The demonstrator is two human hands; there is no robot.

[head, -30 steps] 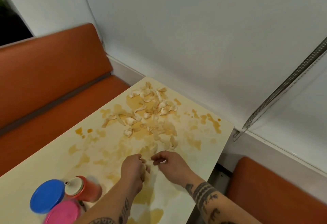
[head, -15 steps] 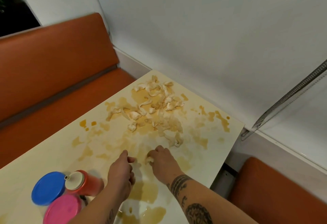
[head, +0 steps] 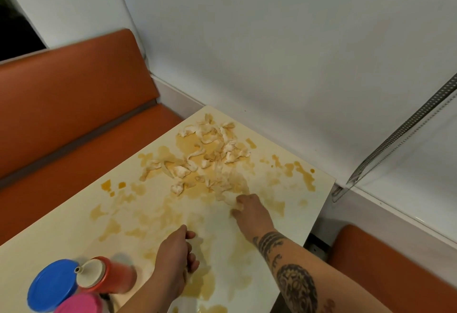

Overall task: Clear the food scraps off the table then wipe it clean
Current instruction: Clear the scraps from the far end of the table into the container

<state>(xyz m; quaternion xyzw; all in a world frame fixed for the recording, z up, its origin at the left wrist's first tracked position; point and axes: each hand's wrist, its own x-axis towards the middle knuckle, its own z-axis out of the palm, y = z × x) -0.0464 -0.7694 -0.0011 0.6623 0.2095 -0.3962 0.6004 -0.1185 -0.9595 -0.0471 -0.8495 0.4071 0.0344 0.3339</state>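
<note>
No legible text, brand or number: the blue lid [head: 52,285], pink lid [head: 79,304] and red bottle [head: 116,275] appear unmarked, though blurred.

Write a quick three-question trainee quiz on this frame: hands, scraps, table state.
1. True or false: the table is already wiped clean.
2. Which hand is at the near edge of the food scraps? A) left hand B) right hand C) neither
3. Fill in: beside the red squeeze bottle sit a blue lid and a ____ lid.
Key: 1 false, brown stains cover the table. 2 B; the left hand is nearer the bottle. 3 pink, the pink lid.
</note>
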